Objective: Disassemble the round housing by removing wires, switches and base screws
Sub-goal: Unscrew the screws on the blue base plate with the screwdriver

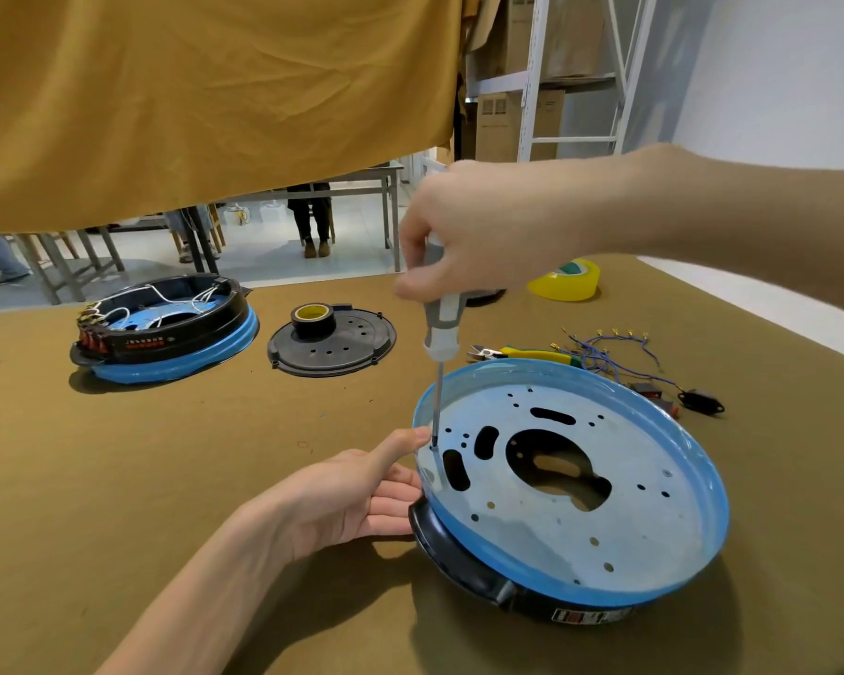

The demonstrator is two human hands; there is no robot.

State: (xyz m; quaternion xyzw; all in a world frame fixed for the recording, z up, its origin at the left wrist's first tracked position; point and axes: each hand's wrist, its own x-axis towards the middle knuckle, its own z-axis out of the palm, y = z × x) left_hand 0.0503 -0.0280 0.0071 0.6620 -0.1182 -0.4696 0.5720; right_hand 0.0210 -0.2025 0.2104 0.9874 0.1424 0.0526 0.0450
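Observation:
A round housing (605,552) lies upside down at the near right: a pale metal base plate with slots and holes, a blue rim and a black body below. My right hand (478,231) grips the grey-and-white handle of a screwdriver (440,333) held upright, its tip set in a hole at the plate's left edge. My left hand (356,499) holds the housing's left rim, thumb on top beside the shaft. Removed blue wires with terminals (610,353) and small switches (654,394) lie behind the housing.
A second round housing (166,333) with white wires and red switches sits at the far left. A black cover plate (332,348) carries a black tape roll (312,320). Yellow-handled cutters (522,354) and a yellow tape roll (564,280) lie at the back right. A mustard cloth hangs above.

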